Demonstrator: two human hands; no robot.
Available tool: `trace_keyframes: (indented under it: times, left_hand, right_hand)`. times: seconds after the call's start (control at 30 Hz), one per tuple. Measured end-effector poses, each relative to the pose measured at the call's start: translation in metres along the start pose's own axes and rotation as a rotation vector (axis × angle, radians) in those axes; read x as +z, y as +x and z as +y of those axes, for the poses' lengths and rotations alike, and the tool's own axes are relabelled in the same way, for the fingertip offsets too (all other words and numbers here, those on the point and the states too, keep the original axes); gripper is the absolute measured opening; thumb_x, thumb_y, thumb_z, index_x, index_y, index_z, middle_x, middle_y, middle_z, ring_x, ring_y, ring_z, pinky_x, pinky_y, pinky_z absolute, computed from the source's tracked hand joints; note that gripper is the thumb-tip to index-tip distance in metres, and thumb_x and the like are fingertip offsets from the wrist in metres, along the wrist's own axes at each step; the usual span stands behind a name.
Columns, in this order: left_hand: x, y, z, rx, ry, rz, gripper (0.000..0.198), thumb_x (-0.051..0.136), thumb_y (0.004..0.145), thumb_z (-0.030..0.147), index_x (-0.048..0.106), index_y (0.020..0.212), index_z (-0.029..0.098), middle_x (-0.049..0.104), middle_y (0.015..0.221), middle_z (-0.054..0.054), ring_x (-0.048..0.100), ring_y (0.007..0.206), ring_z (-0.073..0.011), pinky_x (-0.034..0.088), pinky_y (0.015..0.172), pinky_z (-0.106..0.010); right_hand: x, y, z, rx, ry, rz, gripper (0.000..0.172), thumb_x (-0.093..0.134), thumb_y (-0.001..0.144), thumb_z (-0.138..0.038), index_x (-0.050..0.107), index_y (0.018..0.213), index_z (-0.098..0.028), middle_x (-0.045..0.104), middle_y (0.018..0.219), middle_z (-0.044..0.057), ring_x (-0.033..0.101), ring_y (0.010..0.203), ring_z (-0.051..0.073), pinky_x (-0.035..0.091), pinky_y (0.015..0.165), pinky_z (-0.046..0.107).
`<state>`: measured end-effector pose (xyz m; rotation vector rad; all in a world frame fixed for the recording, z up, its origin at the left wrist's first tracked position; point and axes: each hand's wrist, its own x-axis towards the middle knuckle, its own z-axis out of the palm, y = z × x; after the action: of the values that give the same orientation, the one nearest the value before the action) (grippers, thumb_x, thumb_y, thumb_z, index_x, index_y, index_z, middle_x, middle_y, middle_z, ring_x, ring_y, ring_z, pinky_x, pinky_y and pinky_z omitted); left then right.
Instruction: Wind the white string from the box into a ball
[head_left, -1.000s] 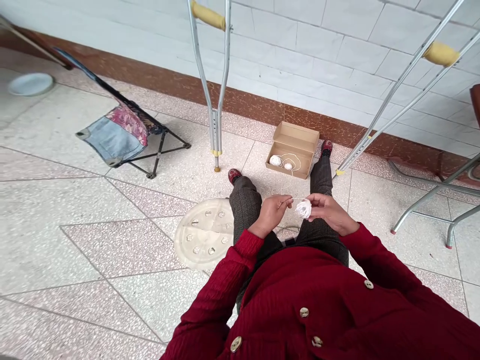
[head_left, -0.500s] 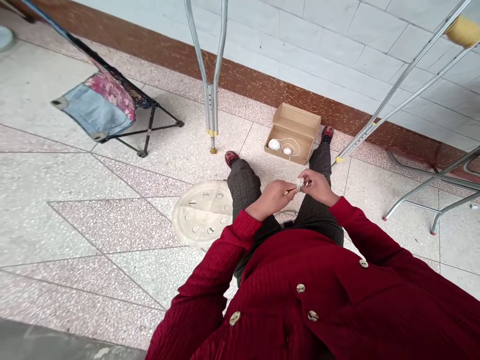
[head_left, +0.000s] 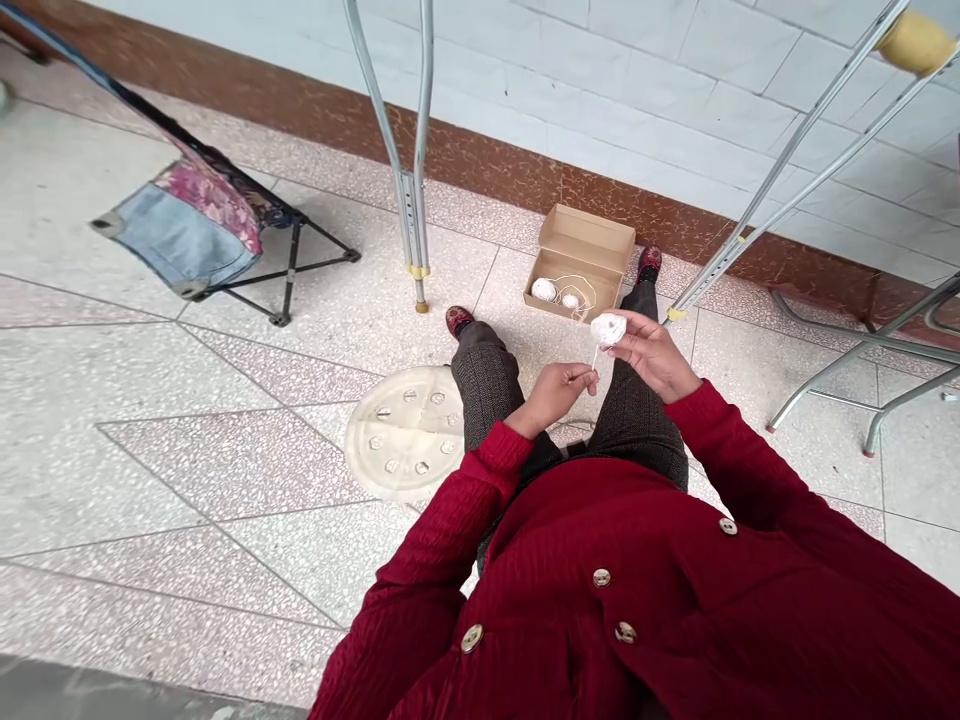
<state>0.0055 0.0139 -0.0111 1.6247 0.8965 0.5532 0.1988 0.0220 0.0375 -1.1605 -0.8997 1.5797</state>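
Observation:
I sit with my legs stretched out over a tiled floor. My right hand (head_left: 651, 352) is raised a little and its fingers are closed round a small white ball of thread (head_left: 607, 328). A thin strand runs down from the ball to my left hand (head_left: 559, 390), which pinches the strand between thumb and fingers just above my knees. Beyond my feet an open cardboard box (head_left: 592, 243) stands by the wall with two more white balls (head_left: 553, 294) and loose thread in it.
A round cream plastic tray (head_left: 401, 433) with small pieces on it lies on the floor at my left leg. One crutch (head_left: 409, 150) leans on the wall ahead, another (head_left: 787, 160) at the right. A folding stool (head_left: 202, 220) stands left, metal chair legs (head_left: 862, 380) right.
My right hand has lifted the ball of thread up and away from the left hand, drawing a short strand out between them. The view has dipped and shifted slightly.

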Motion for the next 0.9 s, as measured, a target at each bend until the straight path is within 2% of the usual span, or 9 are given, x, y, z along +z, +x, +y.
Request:
trace_keyframes:
  times: [0.1,0.17,0.23,0.3,0.4,0.47,0.6,0.73,0.9]
  left_hand:
    - [0.004,-0.012,0.009,-0.016,0.056,-0.109,0.039,0.049,0.094,0.036,0.067,0.067,0.015,0.062,0.063,0.001,0.052,0.063,-0.0119,0.038,0.067,-0.024]
    - [-0.001,-0.017,0.016,-0.005,0.095,-0.134,0.037,0.049,0.095,0.035,0.068,0.069,0.015,0.061,0.063,0.001,0.053,0.063,-0.0121,0.038,0.066,-0.024]
    - [-0.012,-0.017,0.022,0.033,0.164,-0.073,0.034,0.05,0.095,0.033,0.069,0.072,0.016,0.065,0.068,-0.001,0.056,0.067,-0.0136,0.04,0.07,-0.025]
    - [-0.022,-0.013,0.026,0.079,0.262,0.024,0.031,0.051,0.095,0.03,0.07,0.073,0.017,0.067,0.072,-0.002,0.058,0.073,-0.0158,0.042,0.075,-0.027]
    - [-0.03,-0.003,0.026,0.127,0.318,0.097,0.028,0.055,0.093,0.029,0.07,0.073,0.018,0.068,0.074,-0.003,0.061,0.079,-0.018,0.044,0.08,-0.029]
    - [-0.027,0.003,0.022,0.119,0.243,0.106,0.028,0.055,0.094,0.03,0.071,0.075,0.018,0.07,0.077,-0.003,0.062,0.08,-0.0176,0.045,0.08,-0.028]
    - [-0.007,0.006,0.011,0.026,0.091,0.085,0.033,0.05,0.095,0.032,0.07,0.075,0.015,0.069,0.074,-0.001,0.06,0.073,-0.0148,0.044,0.074,-0.025]
    - [0.011,-0.003,0.004,-0.008,0.072,-0.022,0.037,0.05,0.095,0.033,0.067,0.068,0.015,0.064,0.067,0.001,0.054,0.066,-0.0122,0.041,0.07,-0.024]
    - [0.017,-0.019,0.014,-0.031,0.084,-0.18,0.038,0.05,0.094,0.033,0.064,0.064,0.015,0.06,0.061,0.001,0.05,0.06,-0.0114,0.036,0.063,-0.024]
  right_hand:
    - [-0.015,0.018,0.017,-0.09,-0.222,0.176,0.041,0.084,0.063,-0.029,0.068,0.101,-0.022,0.068,0.084,-0.002,0.057,0.062,0.01,0.049,0.052,0.022]
    - [-0.023,0.018,0.032,-0.088,-0.406,0.198,0.039,0.083,0.06,-0.027,0.066,0.094,-0.02,0.063,0.075,-0.004,0.049,0.055,0.009,0.041,0.044,0.02]
    - [-0.024,0.008,0.045,-0.02,-0.491,0.12,0.038,0.082,0.059,-0.025,0.066,0.093,-0.019,0.062,0.074,-0.004,0.048,0.054,0.008,0.04,0.042,0.019]
    - [-0.02,-0.008,0.05,0.068,-0.459,-0.005,0.038,0.081,0.06,-0.024,0.066,0.094,-0.018,0.065,0.077,-0.003,0.05,0.055,0.009,0.044,0.043,0.021]
    - [-0.006,-0.031,0.041,0.189,-0.284,-0.166,0.039,0.083,0.059,-0.023,0.069,0.096,-0.018,0.068,0.081,-0.001,0.056,0.059,0.011,0.05,0.047,0.023]
    - [0.001,-0.042,0.026,0.237,-0.157,-0.195,0.039,0.083,0.062,-0.022,0.07,0.099,-0.018,0.07,0.084,0.0,0.06,0.065,0.012,0.053,0.053,0.023]
    - [0.004,-0.049,-0.008,0.266,0.024,-0.088,0.038,0.083,0.065,-0.02,0.071,0.1,-0.02,0.072,0.089,0.0,0.066,0.072,0.013,0.056,0.062,0.023]
    - [-0.01,-0.037,-0.028,0.238,0.056,0.034,0.033,0.083,0.066,-0.024,0.07,0.096,-0.019,0.073,0.089,0.003,0.067,0.074,0.015,0.058,0.067,0.027]
    - [-0.036,0.0,-0.016,-0.06,-0.186,0.309,0.035,0.08,0.063,-0.025,0.063,0.093,-0.02,0.07,0.086,0.001,0.061,0.067,0.014,0.053,0.06,0.028]
